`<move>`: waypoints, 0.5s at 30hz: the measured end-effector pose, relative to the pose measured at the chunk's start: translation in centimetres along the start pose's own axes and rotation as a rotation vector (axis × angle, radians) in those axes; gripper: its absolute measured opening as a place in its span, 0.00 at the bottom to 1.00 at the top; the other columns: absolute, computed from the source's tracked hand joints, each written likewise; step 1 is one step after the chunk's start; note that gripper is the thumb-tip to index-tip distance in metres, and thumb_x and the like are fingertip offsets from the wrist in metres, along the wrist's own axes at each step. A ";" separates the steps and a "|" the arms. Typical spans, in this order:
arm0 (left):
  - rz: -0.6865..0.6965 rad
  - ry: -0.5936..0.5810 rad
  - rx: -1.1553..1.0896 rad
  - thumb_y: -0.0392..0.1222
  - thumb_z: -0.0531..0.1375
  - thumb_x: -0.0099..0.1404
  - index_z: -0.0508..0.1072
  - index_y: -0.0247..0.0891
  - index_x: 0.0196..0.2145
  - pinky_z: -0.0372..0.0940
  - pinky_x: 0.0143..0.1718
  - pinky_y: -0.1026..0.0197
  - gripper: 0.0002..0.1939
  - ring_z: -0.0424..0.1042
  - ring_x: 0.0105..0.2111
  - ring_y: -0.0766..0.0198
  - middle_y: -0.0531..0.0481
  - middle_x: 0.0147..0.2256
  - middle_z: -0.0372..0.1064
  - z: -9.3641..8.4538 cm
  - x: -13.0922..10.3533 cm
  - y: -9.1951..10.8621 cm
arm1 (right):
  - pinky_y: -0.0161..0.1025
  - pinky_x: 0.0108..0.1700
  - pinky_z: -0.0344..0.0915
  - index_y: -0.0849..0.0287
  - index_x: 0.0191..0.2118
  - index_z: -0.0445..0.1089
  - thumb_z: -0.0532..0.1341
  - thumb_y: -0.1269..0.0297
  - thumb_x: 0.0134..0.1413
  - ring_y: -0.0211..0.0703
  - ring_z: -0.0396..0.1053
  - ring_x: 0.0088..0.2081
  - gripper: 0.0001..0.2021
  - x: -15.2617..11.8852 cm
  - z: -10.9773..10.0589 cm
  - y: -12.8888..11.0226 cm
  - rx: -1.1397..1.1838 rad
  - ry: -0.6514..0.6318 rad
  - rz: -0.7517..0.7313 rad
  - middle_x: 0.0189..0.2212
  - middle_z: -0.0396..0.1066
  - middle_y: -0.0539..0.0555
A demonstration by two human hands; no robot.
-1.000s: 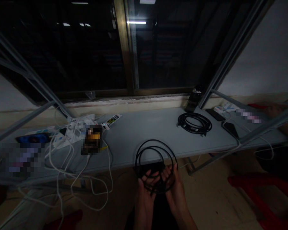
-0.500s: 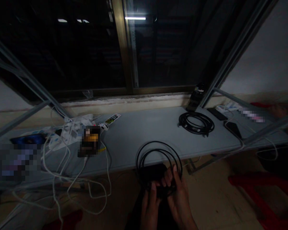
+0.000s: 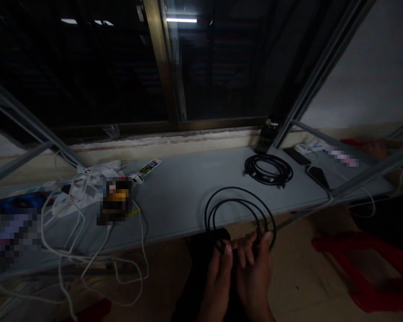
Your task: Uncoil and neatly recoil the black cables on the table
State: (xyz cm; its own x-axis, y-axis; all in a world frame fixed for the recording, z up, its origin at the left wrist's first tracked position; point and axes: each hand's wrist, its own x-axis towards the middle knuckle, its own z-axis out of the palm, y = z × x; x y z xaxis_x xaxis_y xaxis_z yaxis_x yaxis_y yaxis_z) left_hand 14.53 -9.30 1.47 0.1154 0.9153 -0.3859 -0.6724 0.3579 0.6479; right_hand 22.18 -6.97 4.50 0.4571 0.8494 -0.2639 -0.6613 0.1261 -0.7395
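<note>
A thin black cable (image 3: 241,188) is looped into several rings between my two hands, at the front edge of the table. My left hand (image 3: 220,270) pinches the rings at their lower left side. At the lower right, my right hand (image 3: 255,264) is closed round them, its fingers reaching toward the left hand. The lower part of the loops is hidden by my fingers. Beyond, a second coil of black cable (image 3: 248,166) lies on the table, apart from my hands.
Along the table (image 3: 181,192), a white power strip (image 3: 94,179) with tangled white cords sits left. A dark bottle (image 3: 267,134) stands by the window. Two dark phones lie right, near another person's hand (image 3: 375,150). A red stool (image 3: 342,264) stands on the floor.
My hands and the looped cable have moved right and slightly up. The rings now tilt more to the right. The whole view has shifted a little, so the table items appear further left.
</note>
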 end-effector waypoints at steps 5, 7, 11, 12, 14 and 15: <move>0.212 -0.283 0.359 0.52 0.75 0.72 0.85 0.39 0.53 0.72 0.63 0.55 0.19 0.77 0.57 0.48 0.37 0.53 0.79 3.2 1.4 4.5 | 0.34 0.23 0.50 0.54 0.35 0.63 0.69 0.30 0.70 0.34 0.43 0.19 0.31 6.2 2.1 -8.6 -0.089 -0.059 -0.311 0.20 0.44 0.40; 0.265 -0.302 0.479 0.51 0.72 0.75 0.86 0.40 0.53 0.72 0.60 0.56 0.15 0.77 0.54 0.50 0.38 0.51 0.79 3.1 2.5 5.7 | 0.36 0.25 0.54 0.53 0.34 0.62 0.65 0.31 0.74 0.37 0.48 0.20 0.30 10.4 2.5 -12.1 -0.286 -0.088 -0.563 0.20 0.48 0.42; 0.408 -0.300 0.690 0.46 0.70 0.77 0.88 0.42 0.46 0.68 0.61 0.58 0.07 0.77 0.51 0.52 0.41 0.46 0.80 1.2 5.1 7.4 | 0.43 0.36 0.62 0.57 0.37 0.70 0.52 0.30 0.80 0.49 0.70 0.31 0.33 20.6 2.5 -16.5 -1.140 -0.025 -1.070 0.30 0.71 0.58; 0.447 -0.282 0.703 0.43 0.72 0.75 0.88 0.43 0.45 0.67 0.61 0.58 0.05 0.77 0.51 0.51 0.41 0.46 0.80 0.6 5.8 7.9 | 0.44 0.38 0.63 0.58 0.41 0.72 0.50 0.33 0.82 0.53 0.72 0.34 0.33 23.0 2.4 -16.9 -1.375 -0.049 -1.088 0.33 0.74 0.62; 0.504 -0.226 0.676 0.38 0.76 0.70 0.88 0.44 0.43 0.67 0.62 0.58 0.04 0.77 0.50 0.52 0.43 0.45 0.80 -0.4 6.9 9.2 | 0.45 0.42 0.65 0.61 0.49 0.76 0.49 0.40 0.85 0.57 0.76 0.41 0.30 27.0 1.9 -16.6 -1.771 -0.148 -1.031 0.43 0.78 0.68; 0.521 -0.196 0.656 0.37 0.77 0.68 0.87 0.44 0.41 0.67 0.62 0.58 0.06 0.77 0.50 0.52 0.43 0.45 0.80 -0.8 7.4 9.9 | 0.45 0.44 0.67 0.62 0.52 0.77 0.51 0.43 0.85 0.59 0.77 0.45 0.27 28.5 1.5 -16.1 -1.917 -0.214 -0.989 0.48 0.79 0.69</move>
State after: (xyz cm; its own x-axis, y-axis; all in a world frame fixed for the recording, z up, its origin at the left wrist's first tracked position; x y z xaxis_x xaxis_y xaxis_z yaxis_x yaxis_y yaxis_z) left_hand 8.16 0.86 4.45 0.0744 0.9863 0.1470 -0.1227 -0.1373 0.9829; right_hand 44.94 16.03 9.81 0.0375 0.8948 0.4449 0.9897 0.0283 -0.1403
